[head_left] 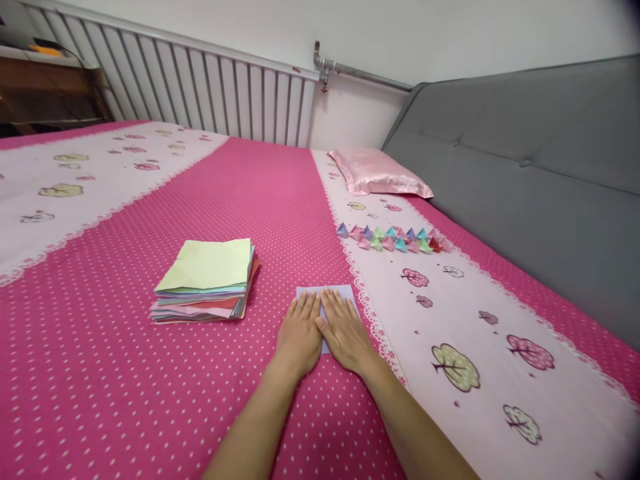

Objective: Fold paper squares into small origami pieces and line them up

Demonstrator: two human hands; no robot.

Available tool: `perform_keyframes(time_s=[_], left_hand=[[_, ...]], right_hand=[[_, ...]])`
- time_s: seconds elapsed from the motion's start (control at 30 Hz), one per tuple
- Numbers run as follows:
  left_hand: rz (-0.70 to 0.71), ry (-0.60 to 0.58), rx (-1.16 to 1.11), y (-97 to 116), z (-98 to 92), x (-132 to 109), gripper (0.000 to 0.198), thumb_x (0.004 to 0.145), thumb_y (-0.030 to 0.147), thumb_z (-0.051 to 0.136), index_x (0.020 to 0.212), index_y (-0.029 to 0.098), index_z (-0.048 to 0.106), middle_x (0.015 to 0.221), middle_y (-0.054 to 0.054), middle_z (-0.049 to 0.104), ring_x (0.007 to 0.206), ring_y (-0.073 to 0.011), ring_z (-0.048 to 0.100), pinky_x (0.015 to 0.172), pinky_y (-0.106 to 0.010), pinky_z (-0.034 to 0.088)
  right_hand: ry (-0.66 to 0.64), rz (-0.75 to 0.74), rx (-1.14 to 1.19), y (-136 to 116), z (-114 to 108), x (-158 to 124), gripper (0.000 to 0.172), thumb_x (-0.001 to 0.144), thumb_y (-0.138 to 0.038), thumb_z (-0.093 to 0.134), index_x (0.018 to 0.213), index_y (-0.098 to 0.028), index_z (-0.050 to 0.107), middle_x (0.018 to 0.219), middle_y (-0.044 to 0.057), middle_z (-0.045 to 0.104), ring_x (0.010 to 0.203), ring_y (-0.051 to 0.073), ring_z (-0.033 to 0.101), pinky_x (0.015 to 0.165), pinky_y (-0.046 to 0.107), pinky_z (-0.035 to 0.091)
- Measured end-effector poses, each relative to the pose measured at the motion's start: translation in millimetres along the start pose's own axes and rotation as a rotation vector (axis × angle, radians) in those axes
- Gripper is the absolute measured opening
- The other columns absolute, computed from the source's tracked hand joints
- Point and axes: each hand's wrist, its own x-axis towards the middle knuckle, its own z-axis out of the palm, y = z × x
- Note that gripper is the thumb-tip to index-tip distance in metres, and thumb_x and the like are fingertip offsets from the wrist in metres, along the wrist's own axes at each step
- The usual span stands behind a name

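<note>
A square sheet of pale purple paper [326, 347] lies on the pink dotted bedspread [200, 387], mostly covered by my two hands. My left hand [301, 333] rests flat on its left side, fingers stretched forward. Flat on the right side lies my right hand [344, 330], its fingers slightly apart and its thumb touching the left hand. Left of the hands stands a stack of coloured square paper [207, 267], a pale yellow sheet on top. Farther off to the right, small folded paper shapes [400, 241] in several colours stand in two rows.
A pink satin pillow [377, 172] lies at the far right, against a grey padded headboard [520, 147]. Behind the bed a white radiator [200, 87] runs along the wall, with a pipe [370, 72] beside it. At the far left stands a wooden table [45, 87].
</note>
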Motion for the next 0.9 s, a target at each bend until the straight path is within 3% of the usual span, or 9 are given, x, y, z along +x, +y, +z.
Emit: perform_keyframes(time_s=[0.17, 0.47, 0.57, 0.7, 0.8, 0.9], left_hand=[[-0.080, -0.006, 0.073, 0, 5.0, -1, 0.051, 0.089, 0.024, 0.024, 0.136, 0.007, 0.031, 0.144, -0.011, 0.028, 0.135, -0.0243, 0.020, 0.109, -0.040, 0.017], [-0.214, 0.031, 0.129, -3, 4.2, 0, 0.064, 0.087, 0.048, 0.028, 0.136, 0.007, 0.031, 0.143, -0.015, 0.029, 0.133, -0.0274, 0.023, 0.108, -0.044, 0.017], [-0.303, 0.055, 0.134, 0, -4.9, 1, 0.066, 0.086, 0.045, 0.031, 0.134, 0.000, 0.032, 0.140, -0.020, 0.033, 0.131, -0.0302, 0.027, 0.106, -0.044, 0.020], [-0.393, 0.145, 0.043, 3, -22.0, 2, 0.064, 0.085, 0.041, 0.036, 0.132, -0.002, 0.034, 0.121, -0.024, 0.053, 0.113, -0.0313, 0.048, 0.094, -0.042, 0.036], [-0.407, 0.149, -0.084, 1, -28.7, 3, 0.059, 0.082, 0.037, 0.044, 0.129, 0.002, 0.040, 0.111, -0.020, 0.059, 0.104, -0.0293, 0.054, 0.088, -0.039, 0.041], [-0.407, 0.136, -0.240, -5, -28.6, 4, 0.057, 0.073, 0.022, 0.054, 0.127, 0.008, 0.045, 0.108, -0.015, 0.061, 0.094, -0.0247, 0.058, 0.082, -0.035, 0.044]], right_hand=[[0.039, 0.027, -0.084, 4, 0, 5, 0.064, 0.090, -0.053, 0.016, 0.141, -0.015, 0.021, 0.148, 0.007, 0.019, 0.137, 0.023, 0.009, 0.110, 0.047, 0.006], [0.108, 0.158, -0.042, 19, 0, 11, 0.067, 0.088, -0.055, 0.025, 0.140, -0.013, 0.025, 0.147, 0.010, 0.020, 0.136, 0.028, 0.011, 0.109, 0.050, 0.008], [0.230, 0.220, 0.074, 26, -2, 16, 0.065, 0.085, -0.052, 0.035, 0.136, -0.012, 0.034, 0.145, 0.013, 0.026, 0.135, 0.029, 0.019, 0.108, 0.050, 0.015], [0.448, 0.314, 0.364, 38, -11, 21, 0.057, 0.080, -0.041, 0.045, 0.129, -0.011, 0.044, 0.135, 0.016, 0.043, 0.124, 0.027, 0.040, 0.099, 0.043, 0.036], [0.461, 0.377, 0.517, 45, -17, 22, 0.057, 0.076, -0.035, 0.051, 0.128, -0.013, 0.044, 0.126, 0.014, 0.053, 0.112, 0.024, 0.053, 0.091, 0.038, 0.045], [0.421, 0.369, 0.615, 51, -19, 23, 0.058, 0.073, -0.032, 0.053, 0.127, -0.014, 0.045, 0.123, 0.013, 0.056, 0.106, 0.022, 0.057, 0.090, 0.035, 0.045]])
